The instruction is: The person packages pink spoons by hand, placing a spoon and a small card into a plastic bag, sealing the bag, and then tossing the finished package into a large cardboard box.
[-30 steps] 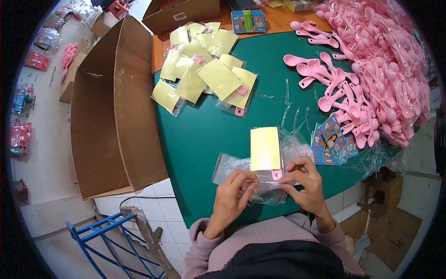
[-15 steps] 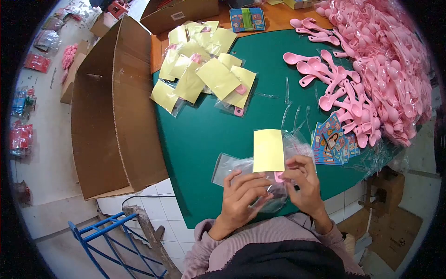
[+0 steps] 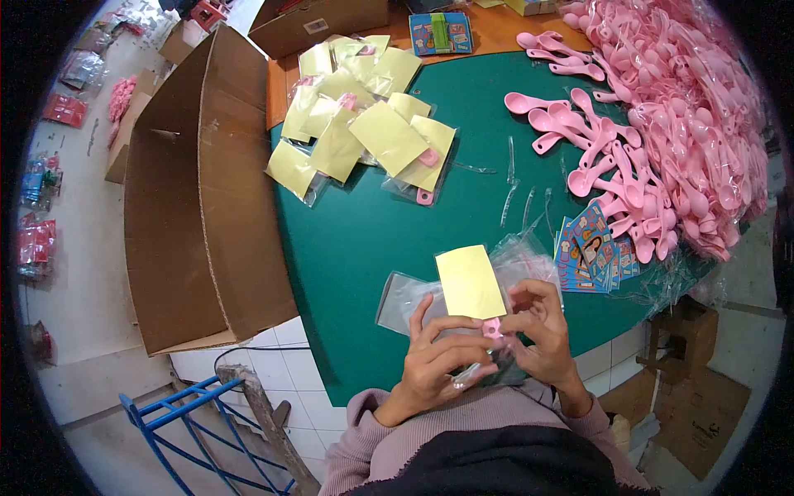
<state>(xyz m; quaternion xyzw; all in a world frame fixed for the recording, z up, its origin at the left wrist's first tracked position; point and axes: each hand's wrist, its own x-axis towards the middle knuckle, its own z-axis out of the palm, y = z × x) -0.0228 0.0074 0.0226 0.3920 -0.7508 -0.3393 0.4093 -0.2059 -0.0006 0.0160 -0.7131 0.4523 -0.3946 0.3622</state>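
A clear plastic bag holding a yellow card [image 3: 471,283] and a pink spoon [image 3: 492,327] is between my hands, the spoon's holed handle end poking out below the card. My left hand [image 3: 438,357] is closed on the bag's near left part. On the right side, my right hand [image 3: 538,335] pinches the bag near the spoon handle. Beneath and beyond my hands lie flat clear bags [image 3: 405,302]. Just right of them is a fanned stack of blue printed cards [image 3: 587,252]. My fingers partly hide the bag's near end.
Several bagged yellow cards [image 3: 385,136] are piled at the far left of the green table [image 3: 372,231]. Loose pink spoons [image 3: 579,132] and a big bag of them [image 3: 695,107] cover the right. A cardboard box [image 3: 240,190] stands left, above a blue metal frame [image 3: 194,405].
The bagged yellow card has shifted slightly left and toward me and now tilts to the left. My left hand's fingers have curled closer to the spoon handle.
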